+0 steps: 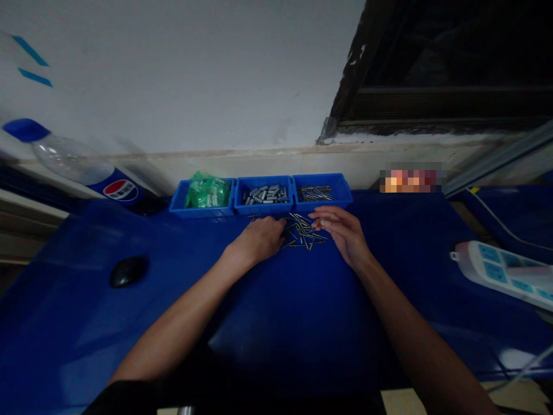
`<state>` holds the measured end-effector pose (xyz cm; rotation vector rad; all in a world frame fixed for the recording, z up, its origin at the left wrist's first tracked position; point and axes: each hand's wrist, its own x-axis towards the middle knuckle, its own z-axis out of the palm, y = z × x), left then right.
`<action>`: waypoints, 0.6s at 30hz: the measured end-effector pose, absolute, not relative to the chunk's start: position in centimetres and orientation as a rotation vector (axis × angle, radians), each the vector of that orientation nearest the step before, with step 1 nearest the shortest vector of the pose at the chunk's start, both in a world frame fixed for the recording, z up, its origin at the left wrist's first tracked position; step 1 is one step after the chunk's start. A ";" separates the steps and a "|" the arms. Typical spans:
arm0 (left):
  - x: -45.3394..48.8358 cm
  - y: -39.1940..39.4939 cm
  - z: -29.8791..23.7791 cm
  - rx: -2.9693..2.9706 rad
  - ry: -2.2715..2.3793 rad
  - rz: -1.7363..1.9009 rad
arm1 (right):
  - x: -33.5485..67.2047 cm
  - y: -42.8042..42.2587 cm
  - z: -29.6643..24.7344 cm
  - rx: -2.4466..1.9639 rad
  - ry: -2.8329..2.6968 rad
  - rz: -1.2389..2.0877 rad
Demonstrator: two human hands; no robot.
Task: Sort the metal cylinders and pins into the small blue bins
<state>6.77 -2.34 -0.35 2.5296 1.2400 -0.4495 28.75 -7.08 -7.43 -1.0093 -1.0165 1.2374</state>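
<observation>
A loose pile of thin metal rods (303, 229), some with brassy ends, lies on the blue tabletop between my hands. My left hand (261, 237) rests at the pile's left side, its fingers curled down; whatever they hold is hidden. A thin rod (253, 216) shows just beyond its knuckles. At the right edge of the pile hovers my right hand (344, 231), fingers stretched out and slightly bent, nothing visible in them. Behind the pile stand three blue bins: one with a green plastic bag (208, 191), one with short silver cylinders (268, 194), one with thin metal rods (315, 193).
A large cola bottle (86, 164) is at the back left, with a black computer mouse (128, 272) nearer me. On the right lies a white pill-box-like case (503, 271) with blue compartments. A wall (194, 75) rises behind the bins.
</observation>
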 end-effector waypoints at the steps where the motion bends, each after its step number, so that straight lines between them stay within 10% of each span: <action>1: 6.8 -2.4 -0.3 2.533 1.230 -0.456 | 28.7 -7.1 -7.4 -1.006 -1.013 1.240; 18: 6.4 -1.8 -0.1 2.526 1.280 -0.418 | 28.8 -7.1 -7.4 -1.016 -1.019 1.233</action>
